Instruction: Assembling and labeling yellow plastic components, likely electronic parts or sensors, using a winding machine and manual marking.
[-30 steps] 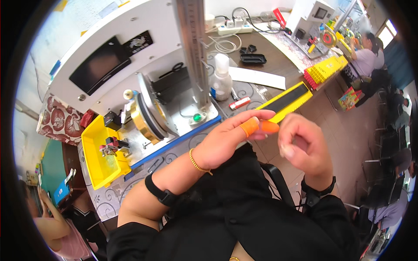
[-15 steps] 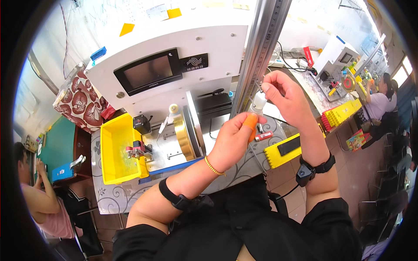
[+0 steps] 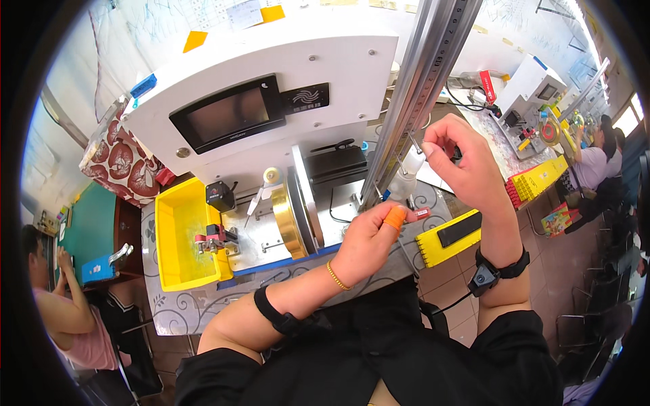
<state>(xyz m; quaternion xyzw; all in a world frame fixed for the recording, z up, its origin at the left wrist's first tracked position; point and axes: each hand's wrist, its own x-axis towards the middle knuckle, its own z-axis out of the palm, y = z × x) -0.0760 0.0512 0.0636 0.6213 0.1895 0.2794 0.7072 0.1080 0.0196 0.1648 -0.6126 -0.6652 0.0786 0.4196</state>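
Note:
My left hand (image 3: 371, 238) is pinched closed in front of the upright metal rail (image 3: 421, 88), with an orange finger cover (image 3: 395, 218) on one digit. Whatever it pinches is too small or hidden to make out. Higher and to the right, my right hand (image 3: 468, 166) has its fingers curled together beside a small metal peg (image 3: 414, 143) on the rail. I cannot make out anything between its fingertips. Just behind the hands stands a whitish translucent container (image 3: 402, 184). A small red object (image 3: 422, 213) shows past my left fingertips.
A white machine (image 3: 271, 74) with a dark screen (image 3: 229, 116) and a gold-rimmed wheel (image 3: 288, 222) fills the centre. Left of the wheel is a yellow bin (image 3: 177, 237). Yellow trays (image 3: 447, 238) lie to the right. Other people sit at far left and far right.
My hands have moved apart: the left has lowered, while the right has shifted to the right. The whole view has shifted slightly.

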